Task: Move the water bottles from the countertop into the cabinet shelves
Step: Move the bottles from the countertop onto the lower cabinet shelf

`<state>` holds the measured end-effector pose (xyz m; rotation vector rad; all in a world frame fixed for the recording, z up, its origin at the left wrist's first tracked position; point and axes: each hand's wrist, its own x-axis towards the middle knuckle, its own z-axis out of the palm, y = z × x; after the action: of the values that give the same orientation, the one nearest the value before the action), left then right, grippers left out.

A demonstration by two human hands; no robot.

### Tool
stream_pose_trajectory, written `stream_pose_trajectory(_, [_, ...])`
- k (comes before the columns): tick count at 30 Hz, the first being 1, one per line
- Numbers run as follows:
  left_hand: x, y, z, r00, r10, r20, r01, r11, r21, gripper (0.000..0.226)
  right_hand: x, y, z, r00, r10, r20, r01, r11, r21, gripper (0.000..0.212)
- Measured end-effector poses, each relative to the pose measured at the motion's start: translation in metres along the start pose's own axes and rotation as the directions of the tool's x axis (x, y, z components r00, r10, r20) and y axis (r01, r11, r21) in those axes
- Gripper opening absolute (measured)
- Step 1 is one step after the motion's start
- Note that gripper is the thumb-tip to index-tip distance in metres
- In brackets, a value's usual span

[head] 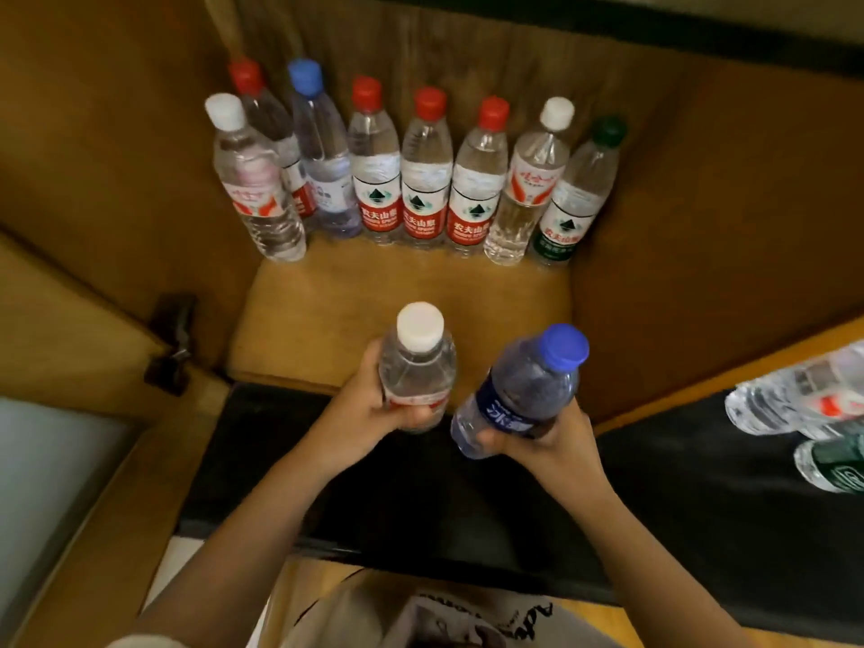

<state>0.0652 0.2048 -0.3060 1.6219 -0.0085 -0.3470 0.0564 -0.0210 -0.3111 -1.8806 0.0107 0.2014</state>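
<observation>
left hand [369,404] fingers wrapped round a clear white-capped plastic bottle [418,367], right hand [556,437] gripping a dark blue-capped plastic bottle [519,390] just beside it

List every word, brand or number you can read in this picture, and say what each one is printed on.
"农夫山泉": white characters on the red-labelled bottles in the cabinet's back row.
Green-capped bottle: similar characters, too blurred to confirm.
Blue-capped bottle in the right hand: white label print, unreadable.
White-capped bottle in the left hand: red label, unreadable.
Bottles on the countertop: blurred.
</observation>
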Motion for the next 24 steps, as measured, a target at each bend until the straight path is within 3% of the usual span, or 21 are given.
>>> stream_pose_trajectory(6, [0.035,0.013,-0.06,0.992,0.084,-0.098,-0.082,0.996,0.016,0.091,0.067,-0.026,0.046,0.998,-0.059,0.024,0.057,0.997,0.059,0.075])
stream_pose_trajectory(11, [0.051,0.02,-0.084,0.987,0.089,-0.134,-0.091,0.996,-0.007,0.125,0.101,-0.036,0.066,0.992,-0.12,0.04,0.116,0.99,0.084,0.078])
stream_pose_trajectory(16, [0.062,0.018,-0.096,0.983,0.097,-0.159,-0.101,0.995,-0.019,0.13,0.125,-0.042,0.079,0.993,-0.114,0.035,0.11,0.989,0.101,0.083])
stream_pose_trajectory(20, [0.068,0.01,-0.101,0.989,0.078,-0.126,-0.081,0.997,-0.02,0.112,0.133,-0.04,0.087,0.993,-0.107,0.058,0.102,0.991,0.088,0.086])
stream_pose_trajectory(24, [0.067,0.008,-0.101,0.984,0.095,-0.149,-0.105,0.993,-0.061,0.117,0.131,-0.034,0.088,0.991,-0.106,0.08,0.102,0.993,0.056,0.082])
